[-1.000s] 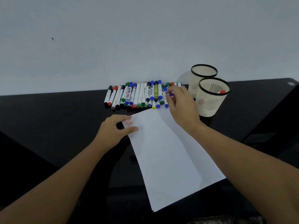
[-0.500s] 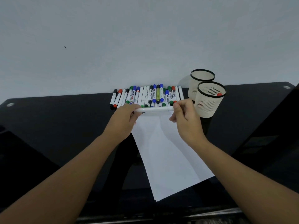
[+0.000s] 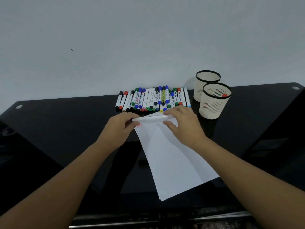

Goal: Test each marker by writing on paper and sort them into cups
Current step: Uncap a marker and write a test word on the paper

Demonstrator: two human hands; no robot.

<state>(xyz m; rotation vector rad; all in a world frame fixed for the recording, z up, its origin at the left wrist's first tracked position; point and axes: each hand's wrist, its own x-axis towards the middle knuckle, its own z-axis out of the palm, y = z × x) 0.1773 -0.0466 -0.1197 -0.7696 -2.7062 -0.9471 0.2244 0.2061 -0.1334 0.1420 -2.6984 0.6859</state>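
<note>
Your left hand (image 3: pixel 118 125) fingers (image 3: pixel 130 116) grip one end of a white marker (image 3: pixel 149 119); your right hand (image 3: pixel 183 124) fingers pinch the other end. Marker: level, above the far edge of the paper (image 3: pixel 173 159). Beyond: row of markers (image 3: pixel 153 99). Far right: two cups (image 3: pixel 212 101), on the black counter (image 3: pixel 66 123).

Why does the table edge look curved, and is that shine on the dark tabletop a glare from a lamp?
Head view: the wide-angle lens bends the table edge into a curve; the glossy black top mirrors the arms and the paper rather than showing a lamp hotspot; light is dim and even, with soft shadows behind the cups; the marker held by the left hand and right hand is fairly sharp.
</note>
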